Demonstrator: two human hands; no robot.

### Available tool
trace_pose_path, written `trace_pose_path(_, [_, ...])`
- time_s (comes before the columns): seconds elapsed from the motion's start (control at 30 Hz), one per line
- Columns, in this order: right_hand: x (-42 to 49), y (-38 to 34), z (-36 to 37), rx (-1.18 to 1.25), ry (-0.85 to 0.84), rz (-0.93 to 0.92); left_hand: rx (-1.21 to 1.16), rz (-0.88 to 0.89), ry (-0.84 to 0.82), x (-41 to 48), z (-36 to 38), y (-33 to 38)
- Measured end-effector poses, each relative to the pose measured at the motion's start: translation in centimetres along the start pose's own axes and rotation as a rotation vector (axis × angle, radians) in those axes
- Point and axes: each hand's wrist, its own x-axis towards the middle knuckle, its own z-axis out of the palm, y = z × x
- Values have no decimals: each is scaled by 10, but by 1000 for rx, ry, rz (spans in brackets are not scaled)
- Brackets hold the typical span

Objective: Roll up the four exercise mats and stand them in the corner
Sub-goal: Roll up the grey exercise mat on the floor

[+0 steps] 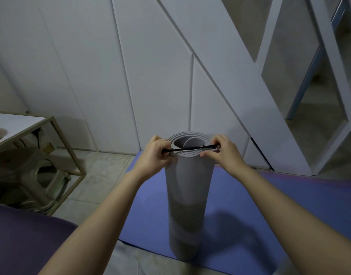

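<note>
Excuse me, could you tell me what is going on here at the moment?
A person has one grey mat rolled up and standing on end on a blue mat that lies flat on the floor. The left hand and right hand each grip one end of a black band, stretched across the top of the roll, apparently to slip it over and keep the roll shut.

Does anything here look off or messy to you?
Only slightly: the grey rolled mat is wound loosely, leaving an open hollow at its top. The left hand and right hand stretch a black band across it. Nothing looks damaged.
</note>
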Motion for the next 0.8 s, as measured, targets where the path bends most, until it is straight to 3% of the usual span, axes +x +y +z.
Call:
trace_pose_path(0.13, [2, -1, 7, -108, 13, -71, -11, -36, 154, -5, 13, -11])
trace_pose_path(0.3, [-3, -3, 15, -88, 102, -80, 86, 3, 213, -7, 24, -10])
trace_pose_path(0.57, [-9, -3, 22, -190, 81, -132, 11, -280, -58, -7, 15, 2])
trace_pose_path(0.7, [-15, 2, 21, -102, 76, -169, 35, -295, 152, -15, 21, 4])
trace_pose_path(0.8, [-18, 5, 22, -71, 105, -152, 19, -322, 212, -18, 31, 0])
